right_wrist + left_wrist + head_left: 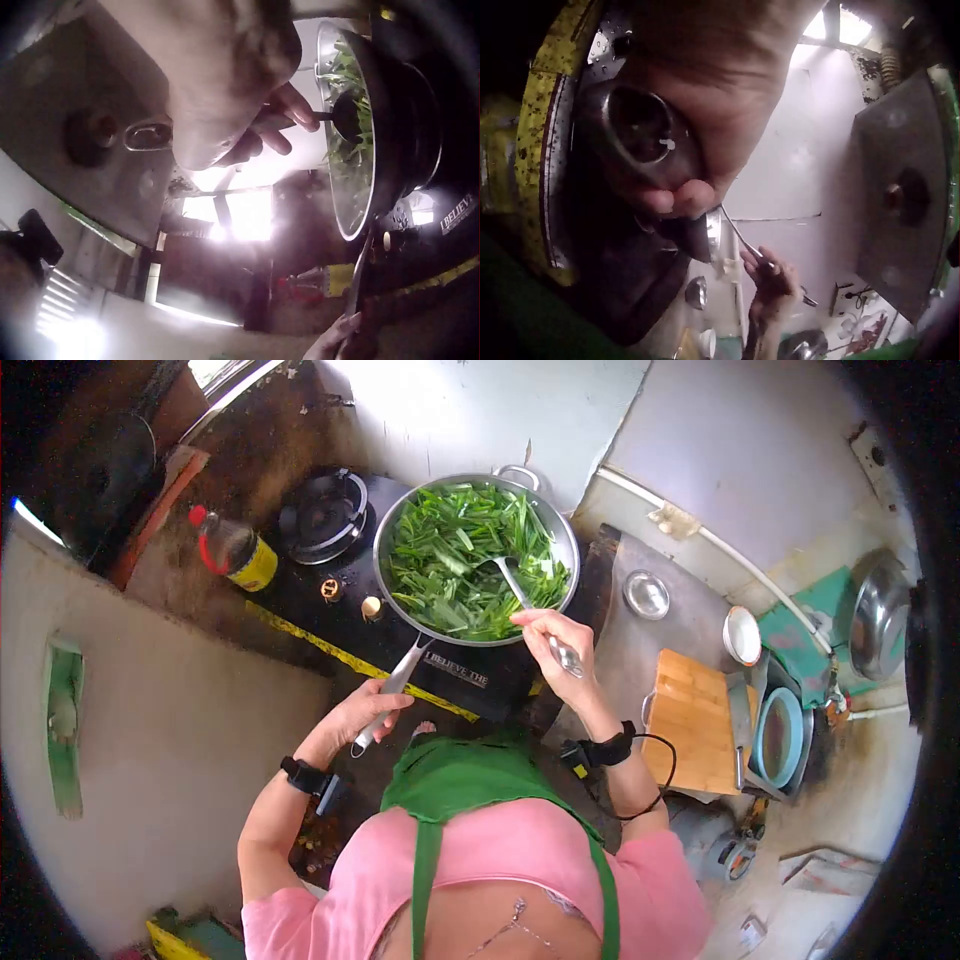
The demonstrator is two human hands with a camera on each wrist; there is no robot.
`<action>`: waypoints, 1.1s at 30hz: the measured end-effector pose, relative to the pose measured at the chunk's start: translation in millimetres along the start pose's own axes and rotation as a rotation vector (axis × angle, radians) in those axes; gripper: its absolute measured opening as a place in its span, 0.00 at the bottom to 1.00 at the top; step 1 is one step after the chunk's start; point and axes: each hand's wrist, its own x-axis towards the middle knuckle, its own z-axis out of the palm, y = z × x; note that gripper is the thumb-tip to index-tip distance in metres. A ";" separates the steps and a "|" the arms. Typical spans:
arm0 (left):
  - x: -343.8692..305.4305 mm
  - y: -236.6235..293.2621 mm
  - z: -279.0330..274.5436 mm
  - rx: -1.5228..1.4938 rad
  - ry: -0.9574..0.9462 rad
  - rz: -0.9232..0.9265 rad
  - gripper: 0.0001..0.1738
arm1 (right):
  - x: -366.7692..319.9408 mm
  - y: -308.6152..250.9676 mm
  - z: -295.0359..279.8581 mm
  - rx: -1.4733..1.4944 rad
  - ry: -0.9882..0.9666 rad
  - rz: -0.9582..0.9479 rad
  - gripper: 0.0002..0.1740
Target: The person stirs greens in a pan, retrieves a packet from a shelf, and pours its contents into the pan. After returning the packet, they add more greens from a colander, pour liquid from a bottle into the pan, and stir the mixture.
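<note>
A wide metal pan (pixel 569 588) full of chopped green leaves (pixel 455 540) sits on the black stove. My left hand (pixel 362 712) holds the pan's long handle (pixel 404 665), its fingers curled under it near the hanging loop in the left wrist view. With my right hand (pixel 560 642) I grip a metal ladle (pixel 516 584) whose handle crosses the pan's near right rim. The rounded ladle head (pixel 347 116) lies among the leaves and is partly hidden by them in the head view.
Left of the pan are a second burner (pixel 322 520) and a bottle with a red cap (pixel 232 550). On the right counter stand a metal bowl (pixel 647 595), a white bowl (pixel 741 636), a cutting board (pixel 690 720) with a cleaver (pixel 740 725), and a blue basin (pixel 779 738).
</note>
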 end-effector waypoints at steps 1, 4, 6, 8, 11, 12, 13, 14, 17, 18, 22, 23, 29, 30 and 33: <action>-0.6 1.1 -5.0 0.006 -0.016 -0.013 0.14 | 1.0 2.7 4.9 -0.025 0.015 -0.014 0.04; 4.8 -3.4 -21.8 0.032 -0.075 0.010 0.14 | 18.7 18.3 15.3 -0.139 0.035 -0.002 0.05; 8.7 -3.4 -30.9 0.044 -0.121 0.031 0.14 | 36.3 6.9 7.8 -0.132 0.032 0.122 0.07; 6.4 0.2 -35.6 0.087 -0.080 0.016 0.14 | 45.6 -30.4 -4.9 -0.061 0.010 0.208 0.08; 9.8 1.4 -42.3 0.060 -0.137 0.026 0.14 | 56.1 -124.1 -24.0 -0.065 -0.091 0.343 0.09; 13.4 -1.5 -43.9 0.055 -0.145 0.031 0.14 | 55.2 -141.1 -22.6 -0.087 -0.176 0.427 0.09; 14.9 -2.4 -45.3 0.054 -0.161 0.028 0.14 | 51.5 -141.8 -15.1 -0.099 -0.170 0.437 0.09; 16.2 -2.8 -46.5 0.034 -0.192 0.022 0.14 | 46.3 -136.0 -7.0 -0.115 -0.182 0.471 0.09; 18.5 -3.5 -47.8 0.019 -0.228 0.018 0.13 | 28.8 -87.2 27.8 -0.116 -0.117 0.504 0.09; 19.2 -4.9 -48.1 0.036 -0.232 0.014 0.13 | 28.1 -74.7 38.7 -0.121 -0.023 0.483 0.09; 17.2 0.5 -50.9 0.067 -0.237 -0.003 0.14 | 46.9 -88.7 48.0 -0.030 0.102 0.450 0.09; 17.2 0.7 -51.6 0.070 -0.235 -0.004 0.14 | 51.4 -92.1 53.1 0.051 0.133 0.405 0.09; 12.0 6.2 -54.3 0.067 -0.177 -0.020 0.14 | 18.4 -69.1 63.0 -0.076 -0.141 0.199 0.07; 14.0 4.6 -55.5 0.063 -0.183 -0.015 0.14 | 23.5 -81.9 51.0 -0.069 -0.135 0.223 0.08; 11.2 8.4 -55.1 0.071 -0.171 -0.017 0.15 | 33.8 -104.1 5.5 -0.038 -0.107 0.325 0.09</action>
